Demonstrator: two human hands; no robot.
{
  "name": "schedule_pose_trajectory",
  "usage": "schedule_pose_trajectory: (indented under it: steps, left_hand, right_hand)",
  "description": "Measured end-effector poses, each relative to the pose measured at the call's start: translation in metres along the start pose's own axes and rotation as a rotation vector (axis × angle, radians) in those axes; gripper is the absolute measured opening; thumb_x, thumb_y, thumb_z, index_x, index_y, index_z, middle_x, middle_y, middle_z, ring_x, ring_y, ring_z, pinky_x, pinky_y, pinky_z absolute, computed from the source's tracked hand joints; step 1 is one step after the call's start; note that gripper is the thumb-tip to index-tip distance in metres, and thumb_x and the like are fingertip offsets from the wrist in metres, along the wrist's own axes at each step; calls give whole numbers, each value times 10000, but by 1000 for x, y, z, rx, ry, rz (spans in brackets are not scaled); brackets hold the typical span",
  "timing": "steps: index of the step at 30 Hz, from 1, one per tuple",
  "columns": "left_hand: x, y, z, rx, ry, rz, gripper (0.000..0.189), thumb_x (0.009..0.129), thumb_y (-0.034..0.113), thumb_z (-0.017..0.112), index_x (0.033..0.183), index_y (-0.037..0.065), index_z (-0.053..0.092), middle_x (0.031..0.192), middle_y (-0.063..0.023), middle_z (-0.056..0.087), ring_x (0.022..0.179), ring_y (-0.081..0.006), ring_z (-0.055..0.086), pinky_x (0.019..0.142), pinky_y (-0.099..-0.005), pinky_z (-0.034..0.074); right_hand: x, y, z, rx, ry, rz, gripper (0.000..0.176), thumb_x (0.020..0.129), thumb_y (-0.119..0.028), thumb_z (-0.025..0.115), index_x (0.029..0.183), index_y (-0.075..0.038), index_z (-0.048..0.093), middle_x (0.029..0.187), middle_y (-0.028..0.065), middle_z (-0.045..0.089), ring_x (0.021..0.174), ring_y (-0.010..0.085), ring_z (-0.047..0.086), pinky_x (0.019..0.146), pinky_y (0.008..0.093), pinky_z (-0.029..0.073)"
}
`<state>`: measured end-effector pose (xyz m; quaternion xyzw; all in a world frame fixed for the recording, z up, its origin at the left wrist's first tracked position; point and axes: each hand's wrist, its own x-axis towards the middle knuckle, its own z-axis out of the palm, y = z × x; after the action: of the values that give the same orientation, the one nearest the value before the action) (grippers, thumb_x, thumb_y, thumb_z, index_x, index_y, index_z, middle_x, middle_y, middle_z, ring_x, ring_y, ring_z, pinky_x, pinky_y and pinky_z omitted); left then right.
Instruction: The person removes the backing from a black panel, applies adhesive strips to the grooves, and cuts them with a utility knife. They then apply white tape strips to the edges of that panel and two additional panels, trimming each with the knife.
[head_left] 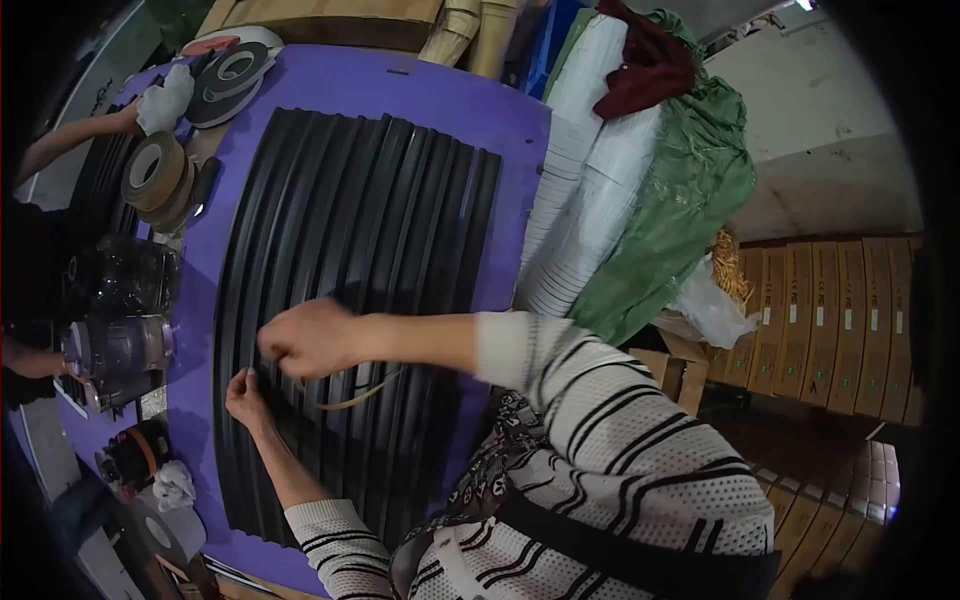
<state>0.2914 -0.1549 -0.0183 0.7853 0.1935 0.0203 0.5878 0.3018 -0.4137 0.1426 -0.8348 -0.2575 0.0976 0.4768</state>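
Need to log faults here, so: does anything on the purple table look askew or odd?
A thin tan strip curls loose across the black strips, just below the right hand. It lies crosswise while they run neatly parallel. Nothing else on the purple table stands out.

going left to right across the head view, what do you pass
brown tape rolls → black ribbed strips → white stack → green cloth → cardboard boxes
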Motion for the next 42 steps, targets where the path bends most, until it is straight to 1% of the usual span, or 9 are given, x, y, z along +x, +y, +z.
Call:
schedule_pose_trajectory:
  steps: [4, 8, 13, 14, 21, 24, 31, 37, 42]
  left_hand:
    - [-7, 8, -2, 72, 14, 50, 198, 717, 139, 648, 833, -15, 602, 755, -52, 591, 693, -116, 530, 663, -237, 422]
    - [-10, 14, 4, 102, 38, 58, 181, 713, 144, 655, 796, -6, 597, 716, -29, 573, 653, -100, 513, 638, -227, 415]
    - [-13, 33, 14, 561, 155, 138, 260, 649, 204, 674, 829, 32, 596, 777, -105, 572, 755, -238, 544, 694, -333, 434]
    - [-22, 59, 28, 816, 217, 249, 289, 640, 235, 662, 846, 45, 592, 842, -117, 560, 831, -285, 509, 744, -377, 407]
    - [-24, 125, 59, 819, 70, 286, 158, 715, 116, 572, 842, 22, 585, 812, -148, 548, 761, -296, 533, 676, -357, 426]
    - [0, 137, 54, 841, 40, 222, 155, 725, 120, 559, 831, 12, 594, 777, -159, 567, 741, -303, 546, 670, -358, 428]
    - [141, 206, 123, 1047, 73, 511, 291, 718, 101, 482, 998, 33, 520, 957, -147, 537, 914, -313, 493, 768, -374, 415]
    - [244, 221, 156, 1308, 569, 916, 363, 698, 147, 497, 1019, -21, 466, 890, -105, 526, 834, -243, 503, 744, -327, 387]
    - [266, 223, 148, 1372, 54, 681, 441, 685, 177, 534, 1049, -63, 459, 842, -132, 549, 779, -236, 530, 690, -319, 412]
  right_hand:
    - [-176, 120, -140, 90, 526, 465, 246, 641, -30, 547, 873, -50, 466, 753, 13, 450, 655, 103, 450, 574, 227, 400]
    - [-390, 196, -256, -301, 907, 865, 264, 658, -121, 608, 833, -2, 449, 681, 104, 520, 632, 183, 512, 579, 306, 422]
    - [-513, 300, -267, -9, 1048, 907, 388, 663, -42, 575, 1005, 9, 401, 821, 122, 510, 731, 181, 509, 650, 297, 429]
    - [-525, 326, -255, -563, 761, 1059, 429, 653, -64, 591, 1029, 7, 399, 822, 144, 512, 727, 243, 523, 684, 341, 434]
    - [-359, 336, -199, -536, 309, 1283, 441, 692, -59, 547, 1114, -31, 424, 1175, 169, 352, 1059, 328, 373, 852, 399, 350]
    - [-265, 314, -224, -638, 948, 731, 323, 747, -11, 498, 1066, -19, 450, 1118, 149, 426, 1046, 300, 396, 861, 366, 343]
    - [-67, 268, -213, -83, 723, 193, 201, 735, 58, 467, 930, 24, 504, 992, 137, 498, 961, 262, 472, 851, 326, 355]
    - [-17, 279, -195, -119, 506, 168, 180, 754, 52, 453, 925, 32, 504, 973, 123, 497, 927, 233, 484, 834, 309, 371]
    - [-2, 283, -199, -12, 402, 321, 156, 777, 31, 443, 924, 33, 494, 952, 97, 479, 884, 188, 475, 795, 271, 377]
